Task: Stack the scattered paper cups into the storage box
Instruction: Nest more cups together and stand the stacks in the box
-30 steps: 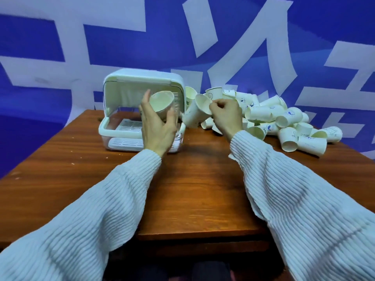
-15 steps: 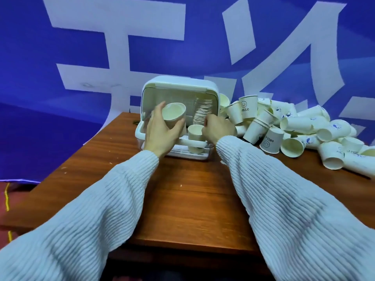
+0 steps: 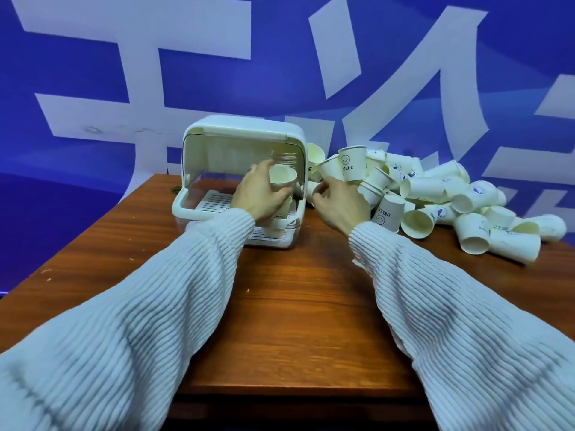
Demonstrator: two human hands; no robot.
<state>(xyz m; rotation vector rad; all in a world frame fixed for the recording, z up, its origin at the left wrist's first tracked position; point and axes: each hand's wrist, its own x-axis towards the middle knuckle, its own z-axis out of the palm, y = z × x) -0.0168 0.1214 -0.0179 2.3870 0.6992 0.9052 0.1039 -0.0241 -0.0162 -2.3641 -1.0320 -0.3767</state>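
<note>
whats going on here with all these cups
A person is moving white paper cups into a white plastic storage box with its lid up on a brown wooden table. The left hand holds a cup at the box's opening. The right hand reaches toward the scattered cup pile.

we see the left hand (image 3: 259, 194) with its grip curled round a paper cup (image 3: 281, 179), mouth up, at the open front of the white storage box (image 3: 239, 185) on the wooden worktop (image 3: 298, 293). the right hand (image 3: 339, 200), fingers loosely curled, holds nothing we can make out and sits at the near edge of the heap of cups (image 3: 435, 197) lying right of the box. a blue banner with white strokes (image 3: 217, 73) fills the background.
</note>
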